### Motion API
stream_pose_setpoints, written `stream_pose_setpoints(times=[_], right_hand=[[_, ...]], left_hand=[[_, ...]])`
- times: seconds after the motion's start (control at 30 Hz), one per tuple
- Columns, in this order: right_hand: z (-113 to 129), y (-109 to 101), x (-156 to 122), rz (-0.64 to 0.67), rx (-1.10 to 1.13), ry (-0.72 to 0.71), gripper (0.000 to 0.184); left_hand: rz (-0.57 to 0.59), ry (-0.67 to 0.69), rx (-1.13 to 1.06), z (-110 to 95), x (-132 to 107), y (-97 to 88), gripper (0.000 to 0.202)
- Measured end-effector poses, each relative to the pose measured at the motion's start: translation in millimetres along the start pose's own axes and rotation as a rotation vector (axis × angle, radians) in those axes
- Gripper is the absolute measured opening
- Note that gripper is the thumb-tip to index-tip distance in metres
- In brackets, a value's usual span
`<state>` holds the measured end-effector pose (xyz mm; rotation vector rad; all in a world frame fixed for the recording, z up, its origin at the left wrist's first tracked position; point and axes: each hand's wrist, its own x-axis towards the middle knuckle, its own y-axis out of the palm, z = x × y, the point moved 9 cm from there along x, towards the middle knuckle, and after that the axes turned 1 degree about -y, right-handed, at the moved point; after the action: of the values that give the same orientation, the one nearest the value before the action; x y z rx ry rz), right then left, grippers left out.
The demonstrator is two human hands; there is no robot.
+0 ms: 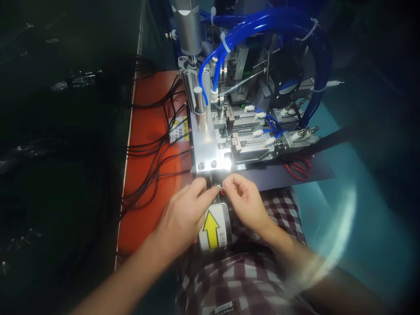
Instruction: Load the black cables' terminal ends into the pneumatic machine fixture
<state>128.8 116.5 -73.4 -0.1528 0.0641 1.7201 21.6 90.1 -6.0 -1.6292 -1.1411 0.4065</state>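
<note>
My left hand [188,208] is closed, thumb and forefinger reaching to the front end of a metal machine [210,153]. My right hand [244,197] pinches beside it, fingertips curled together. Between the two sets of fingertips shows a small part with a thin red wire [222,191]; most of it is hidden by the fingers. Just below them lies a white label with a yellow arrow [211,227], on the narrow track in front of the machine. Which hand bears the small part's weight I cannot tell.
Blue air hoses [272,22] arch over the machine's metal slides [252,146]. Black cables [160,157] run across the orange surface [147,232] on the left, near a warning label [179,129]. A looped red wire [298,169] lies at the right on a dark plate [278,175].
</note>
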Motion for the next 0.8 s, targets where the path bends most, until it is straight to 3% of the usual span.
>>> stream_pose_setpoints(times=[0.33,0.63,0.8], right_hand=[[6,-4,-4,-0.038,-0.24,-0.189,0.02],[-4,-1,-3,-0.052,-0.01,-0.119,0.021],[-10,1,-1,0.014,0.048,0.01,0.03]], left_hand=[[0.002,-0.008,-0.029,1,0,0.3,0.029],[-0.01,0.0,-0.025,1,-1,1.5,0.029],[-0.003,-0.002,-0.002,2,-1,2.7,0.031]])
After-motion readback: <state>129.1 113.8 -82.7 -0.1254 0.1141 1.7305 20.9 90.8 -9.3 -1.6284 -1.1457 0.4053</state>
